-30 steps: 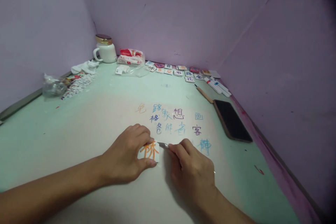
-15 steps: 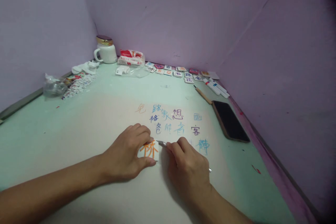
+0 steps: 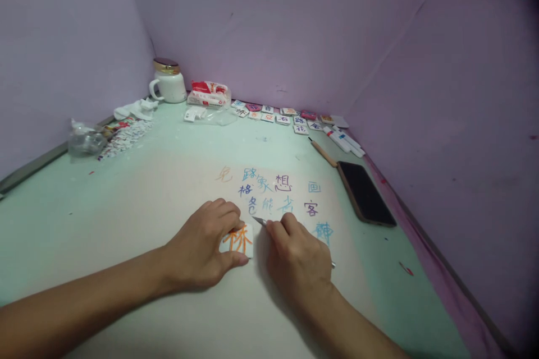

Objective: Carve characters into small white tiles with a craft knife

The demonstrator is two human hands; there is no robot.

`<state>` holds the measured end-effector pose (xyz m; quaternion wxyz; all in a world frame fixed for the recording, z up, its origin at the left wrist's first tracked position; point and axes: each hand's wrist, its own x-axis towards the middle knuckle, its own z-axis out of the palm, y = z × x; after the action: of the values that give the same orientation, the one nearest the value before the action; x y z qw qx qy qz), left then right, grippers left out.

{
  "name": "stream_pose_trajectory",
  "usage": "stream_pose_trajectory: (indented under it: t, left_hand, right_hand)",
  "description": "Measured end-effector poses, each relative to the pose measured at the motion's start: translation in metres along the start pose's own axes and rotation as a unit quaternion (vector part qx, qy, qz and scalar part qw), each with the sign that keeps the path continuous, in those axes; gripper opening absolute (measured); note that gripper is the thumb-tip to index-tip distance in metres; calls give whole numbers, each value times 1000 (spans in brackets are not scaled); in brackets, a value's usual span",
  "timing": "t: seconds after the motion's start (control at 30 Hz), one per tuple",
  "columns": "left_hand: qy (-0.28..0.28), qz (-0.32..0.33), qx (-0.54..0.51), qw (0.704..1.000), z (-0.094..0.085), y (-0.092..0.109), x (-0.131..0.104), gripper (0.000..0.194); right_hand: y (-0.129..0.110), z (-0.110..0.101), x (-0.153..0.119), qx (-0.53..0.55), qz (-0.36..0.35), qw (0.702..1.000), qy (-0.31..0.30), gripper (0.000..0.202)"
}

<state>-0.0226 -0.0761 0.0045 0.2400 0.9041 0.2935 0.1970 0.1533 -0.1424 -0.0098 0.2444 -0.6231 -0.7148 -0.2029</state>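
On the pale green surface (image 3: 168, 190), your left hand (image 3: 208, 244) pins a square white tile with an orange character (image 3: 238, 241); your right hand (image 3: 297, 252) grips a slim silver craft knife (image 3: 260, 221) just beyond it.

Near the centre of the frame, the slim knife (image 3: 261, 221) has a grey, metallic-looking tip, and the white tile (image 3: 248, 241) looks smooth and fairly matt. Upper left, the mug (image 3: 170, 88) shines like glazed ceramic under its glossy gold-rimmed lid (image 3: 166, 65). The bag (image 3: 85, 143) at far left is clear, crinkled plastic; right of centre, the stick (image 3: 324, 154) looks like plain wood.
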Motion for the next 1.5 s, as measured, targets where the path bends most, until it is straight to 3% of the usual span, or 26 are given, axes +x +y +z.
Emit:
stream_pose_trajectory:
  t: [0.2,0.37,0.47,0.53,0.7,0.8,0.97,1.17,1.5]
  left_hand:
    - [23,-11,1,1000,3,0,-2,21]
    - [10,51,-24,998,0,-4,-3,27]
    - [34,77,-32,996,-2,-5,-4,36]
    - [52,58,-15,997,-1,-3,-3,36]
    - [25,-32,65,997,2,6,2,45]
    - [11,-44,84,995,2,8,4,38]
    - [17,-38,78,996,2,7,1,45]
    - [19,15,40,999,2,1,-5,47]
    - [-3,10,12,1000,2,1,-2,31]
  right_hand:
    - [9,0,1,108,76,991,-31,23]
    - [27,-6,7,295,160,941,-37,10]
    - [37,-8,9,335,225,914,-41,9]
    - [41,-9,9,341,237,908,-60,11]
    - [37,-12,6,246,193,939,-139,14]
    - [29,-14,3,224,142,955,-131,16]
    - [24,-13,-1,228,99,960,-129,18]
    - [28,-8,-8,228,61,964,-124,19]
    - [18,-13,-2,162,95,975,-121,22]
